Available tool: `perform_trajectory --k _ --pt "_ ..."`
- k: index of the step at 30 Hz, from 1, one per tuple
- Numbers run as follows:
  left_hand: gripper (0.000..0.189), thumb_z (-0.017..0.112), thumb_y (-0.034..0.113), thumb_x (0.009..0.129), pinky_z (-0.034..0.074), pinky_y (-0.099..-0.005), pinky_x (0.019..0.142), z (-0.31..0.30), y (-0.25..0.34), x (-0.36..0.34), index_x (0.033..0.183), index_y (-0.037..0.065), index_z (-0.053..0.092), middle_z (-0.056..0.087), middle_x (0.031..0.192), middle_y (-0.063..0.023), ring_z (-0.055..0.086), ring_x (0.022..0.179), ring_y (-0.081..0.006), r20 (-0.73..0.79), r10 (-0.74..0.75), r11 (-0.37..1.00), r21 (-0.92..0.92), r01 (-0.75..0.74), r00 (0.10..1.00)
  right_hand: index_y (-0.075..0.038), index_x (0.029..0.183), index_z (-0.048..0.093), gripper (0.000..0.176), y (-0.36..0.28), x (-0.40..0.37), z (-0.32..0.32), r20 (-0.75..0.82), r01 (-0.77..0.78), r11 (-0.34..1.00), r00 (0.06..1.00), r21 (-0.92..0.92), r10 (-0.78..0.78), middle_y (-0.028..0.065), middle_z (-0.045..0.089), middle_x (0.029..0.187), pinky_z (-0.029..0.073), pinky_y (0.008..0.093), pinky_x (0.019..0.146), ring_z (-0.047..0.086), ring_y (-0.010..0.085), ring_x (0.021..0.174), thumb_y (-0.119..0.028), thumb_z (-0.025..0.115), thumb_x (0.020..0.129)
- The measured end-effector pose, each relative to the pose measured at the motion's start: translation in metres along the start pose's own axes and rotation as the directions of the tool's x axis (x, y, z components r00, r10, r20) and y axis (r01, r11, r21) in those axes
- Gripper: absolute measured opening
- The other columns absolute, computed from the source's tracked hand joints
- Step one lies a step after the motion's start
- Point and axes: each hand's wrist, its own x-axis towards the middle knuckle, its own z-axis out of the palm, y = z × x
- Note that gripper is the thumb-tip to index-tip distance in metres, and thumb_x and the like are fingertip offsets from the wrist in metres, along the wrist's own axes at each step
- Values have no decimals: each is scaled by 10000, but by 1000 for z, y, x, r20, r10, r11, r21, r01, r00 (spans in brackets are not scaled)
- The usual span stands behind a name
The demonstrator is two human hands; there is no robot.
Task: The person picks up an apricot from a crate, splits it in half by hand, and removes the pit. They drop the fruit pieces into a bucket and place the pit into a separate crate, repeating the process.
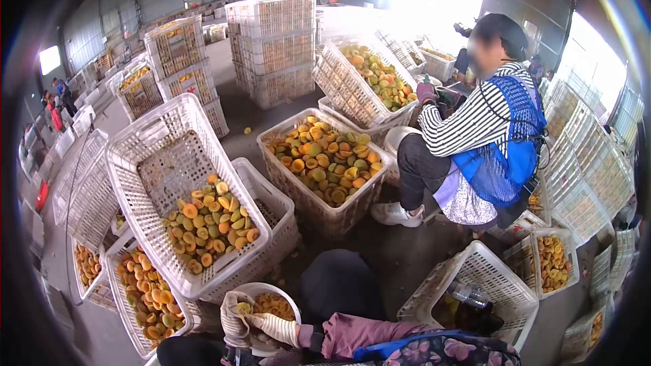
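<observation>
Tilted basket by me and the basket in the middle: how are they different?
The tilted basket is tipped up at one end; the middle basket sits flat. The tilted basket is only partly full, its fruit gathered at the low end; the middle basket is filled to the rim. Both are white plastic lattice crates holding yellow-orange fruit.

No text, label, brand, number or sign is found legible in the head view. The white plastic crates (163,163), the bowl (266,286) and the co-worker's striped top (468,125) are examined. Any marking on them is too small or too blurred to be read.
</observation>
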Motion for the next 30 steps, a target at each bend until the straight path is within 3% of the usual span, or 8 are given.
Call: perform_trajectory --k 8,13,15,16,18,21,26,30 --pt "448 436 421 903 354 -271 473 -9 13 -8 667 44 491 482 572 -67 445 498 -144 301 38 966 -257 42 953 -137 916 584 251 9 -4 1 144 -20 995 989 -100 34 -55 494 537 283 205 329 369 59 358 -383 536 892" --pt "343 539 428 828 399 -297 436 -24 5 13 782 88 551 500 571 -24 527 540 -149 -240 -591 463 -883 80 770 -134 811 589 297 10 -5 16 188 -62 997 980 -39 68 -62 459 498 238 204 324 344 50 346 -420 541 878" --pt "402 439 277 896 421 -265 434 -77 -21 27 1202 77 273 479 561 -2 470 468 -113 88 228 -772 -590 235 970 -144 747 555 365 29 11 1 36 -37 993 999 -112 41 -46 428 458 234 232 310 314 85 312 -485 518 868" --pt "561 390 202 930 432 -249 433 -97 -29 39 1412 71 134 468 557 9 441 431 -94 -221 568 -811 15 585 793 -149 732 544 390 11 -1 11 -38 -87 996 996 -33 86 -41 421 448 233 241 306 309 97 303 -516 512 860" --pt "527 420 231 909 430 -277 553 -98 8 70 1374 84 220 481 730 -27 456 610 -139 -428 -277 -48 -888 -457 860 -168 749 553 361 -4 9 16 -232 -56 986 969 155 91 -34 448 469 239 243 301 339 107 307 -513 518 852" --pt "485 465 273 876 427 -319 732 -95 -49 157 1316 104 348 500 989 -82 478 878 -206 -363 64 993 117 -22 930 -150 841 595 380 8 29 6 -343 -4 998 939 63 25 -29 524 601 321 242 408 432 94 460 -516 495 861" --pt "583 589 390 750 429 -388 924 -125 -185 209 1281 184 465 523 1226 -179 505 1137 -322 -100 -487 35 990 133 868 -104 836 600 305 30 63 -16 -325 140 985 931 -97 -164 10 537 629 383 277 416 489 129 468 -375 468 882" --pt "663 611 385 708 398 -384 971 -125 -176 222 1304 152 439 506 1244 -189 487 1160 -326 -171 -659 118 938 325 733 -119 792 593 292 28 63 -12 -326 209 972 916 -106 -232 -1 516 585 345 284 368 437 123 401 -365 463 880"
